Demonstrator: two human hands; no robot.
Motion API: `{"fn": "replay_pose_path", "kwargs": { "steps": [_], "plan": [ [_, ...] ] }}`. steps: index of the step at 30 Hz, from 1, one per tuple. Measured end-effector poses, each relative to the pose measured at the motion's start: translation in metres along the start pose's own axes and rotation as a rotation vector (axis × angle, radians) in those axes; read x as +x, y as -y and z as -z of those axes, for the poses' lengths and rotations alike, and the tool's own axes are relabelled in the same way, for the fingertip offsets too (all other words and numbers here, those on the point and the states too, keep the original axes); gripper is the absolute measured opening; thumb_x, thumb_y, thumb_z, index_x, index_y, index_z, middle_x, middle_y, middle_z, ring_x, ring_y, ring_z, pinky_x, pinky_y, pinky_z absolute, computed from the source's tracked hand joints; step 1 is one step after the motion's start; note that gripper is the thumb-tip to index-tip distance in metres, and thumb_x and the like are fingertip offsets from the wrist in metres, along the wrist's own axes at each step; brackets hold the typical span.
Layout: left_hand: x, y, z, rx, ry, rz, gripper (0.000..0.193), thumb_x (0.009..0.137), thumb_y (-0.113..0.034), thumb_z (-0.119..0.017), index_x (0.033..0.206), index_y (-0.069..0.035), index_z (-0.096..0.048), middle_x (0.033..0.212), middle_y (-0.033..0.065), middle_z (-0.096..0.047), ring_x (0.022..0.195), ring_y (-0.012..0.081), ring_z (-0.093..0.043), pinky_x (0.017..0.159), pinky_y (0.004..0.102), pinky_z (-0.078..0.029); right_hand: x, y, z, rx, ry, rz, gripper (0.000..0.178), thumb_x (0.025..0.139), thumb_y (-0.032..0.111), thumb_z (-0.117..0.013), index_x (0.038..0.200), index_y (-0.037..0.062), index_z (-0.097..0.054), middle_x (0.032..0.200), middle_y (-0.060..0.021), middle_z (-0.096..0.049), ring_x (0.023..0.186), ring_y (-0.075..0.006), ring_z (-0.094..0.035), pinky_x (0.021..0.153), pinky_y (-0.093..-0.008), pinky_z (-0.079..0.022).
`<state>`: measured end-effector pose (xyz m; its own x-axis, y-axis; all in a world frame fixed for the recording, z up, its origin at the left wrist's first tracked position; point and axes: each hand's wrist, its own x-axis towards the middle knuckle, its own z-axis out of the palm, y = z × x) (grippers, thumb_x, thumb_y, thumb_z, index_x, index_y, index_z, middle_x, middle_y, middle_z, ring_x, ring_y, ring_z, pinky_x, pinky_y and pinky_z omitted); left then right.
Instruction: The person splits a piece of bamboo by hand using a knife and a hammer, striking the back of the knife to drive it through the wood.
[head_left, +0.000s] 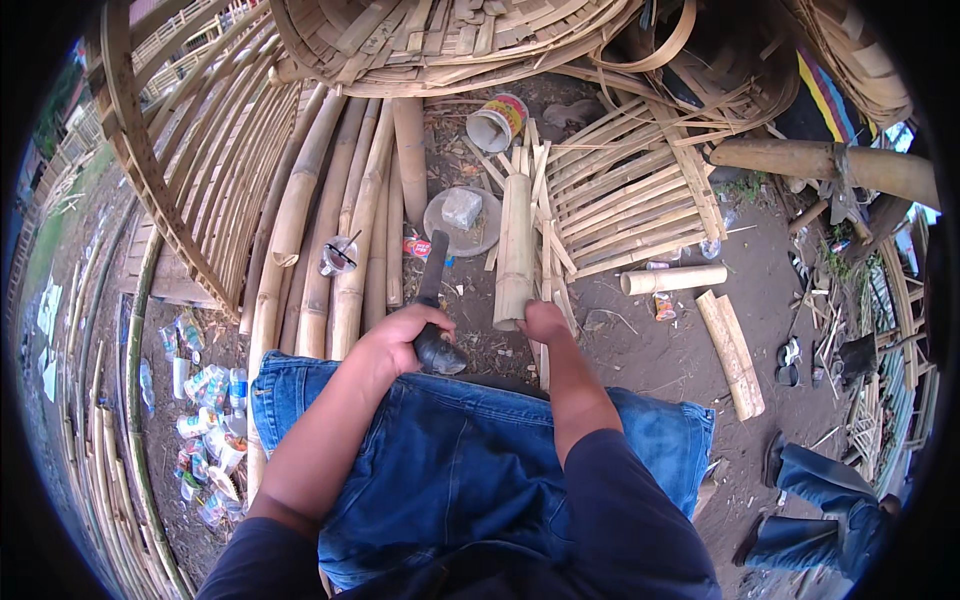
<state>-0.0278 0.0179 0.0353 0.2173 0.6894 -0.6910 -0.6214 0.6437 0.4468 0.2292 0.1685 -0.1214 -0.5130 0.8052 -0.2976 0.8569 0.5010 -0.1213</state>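
My left hand (402, 338) is wrapped round the black handle of a large knife (434, 268), whose dark blade points away from me. The rounded butt of the handle shows beside my fingers. My right hand (547, 322) is closed at the near end of a split bamboo piece (514, 240), which stretches away from me over other strips. Past the knife's tip, a grey stone block (461, 209) sits on a round, pale slab (487, 226). Blue denim (450, 455) covers my lap, below both hands.
Bamboo poles (318, 230) lie on the left, beside a slatted bamboo frame (225, 170). A woven basket (460, 60) and a bucket (497, 123) stand ahead. Slats (625, 190) and cut bamboo (733, 355) lie right. Plastic litter (212, 410) is at left; another person's legs (820, 500) show lower right.
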Motion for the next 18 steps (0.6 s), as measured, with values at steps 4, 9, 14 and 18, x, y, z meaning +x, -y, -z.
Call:
{"fn": "replay_pose_path", "kwargs": {
  "steps": [4, 9, 14, 18],
  "plan": [
    [0.001, -0.005, 0.003, -0.055, -0.001, -0.023, 0.007, 0.078, 0.004, -0.062, 0.081, 0.000, -0.057, 0.073, 0.0126, -0.061, 0.063, 0.0223, -0.063, 0.062, 0.0359, -0.056, 0.015, -0.003, 0.085, -0.018, -0.117, 0.046, 0.043, 0.087, 0.038, -0.061, 0.085, -0.0043, -0.067, 0.087, -0.0234, -0.069, 0.084, -0.0335, -0.069, 0.082, -0.0434, -0.054],
    [-0.003, -0.014, 0.000, -0.094, -0.087, -0.072, 0.009, 0.078, 0.005, -0.062, 0.082, -0.001, -0.056, 0.073, 0.0110, -0.061, 0.063, 0.0223, -0.063, 0.063, 0.0371, -0.057, 0.026, -0.002, 0.201, 0.810, -0.164, -0.202, 0.045, 0.095, 0.033, -0.048, 0.086, -0.0099, -0.060, 0.079, -0.0287, -0.067, 0.058, -0.0273, -0.065, 0.054, -0.0407, -0.052],
    [0.001, -0.016, 0.005, -0.162, -0.085, -0.083, 0.014, 0.077, 0.004, -0.062, 0.087, -0.002, -0.056, 0.080, 0.0126, -0.060, 0.065, 0.0265, -0.063, 0.066, 0.0439, -0.058, 0.008, 0.012, 0.274, 1.196, -0.253, -0.308, 0.046, 0.098, 0.036, -0.040, 0.089, -0.0081, -0.052, 0.063, -0.0219, -0.061, 0.040, -0.0215, -0.049, 0.033, -0.0321, -0.035],
    [-0.004, -0.022, 0.006, -0.183, -0.068, -0.114, 0.013, 0.076, 0.003, -0.062, 0.087, -0.001, -0.056, 0.081, 0.0129, -0.060, 0.066, 0.0279, -0.064, 0.068, 0.0465, -0.058, -0.012, 0.015, 0.289, 1.213, -0.224, -0.360, 0.055, 0.097, 0.044, -0.036, 0.090, -0.0071, -0.053, 0.064, -0.0169, -0.059, 0.043, -0.0179, -0.047, 0.034, -0.0286, -0.033]
  ]
}}
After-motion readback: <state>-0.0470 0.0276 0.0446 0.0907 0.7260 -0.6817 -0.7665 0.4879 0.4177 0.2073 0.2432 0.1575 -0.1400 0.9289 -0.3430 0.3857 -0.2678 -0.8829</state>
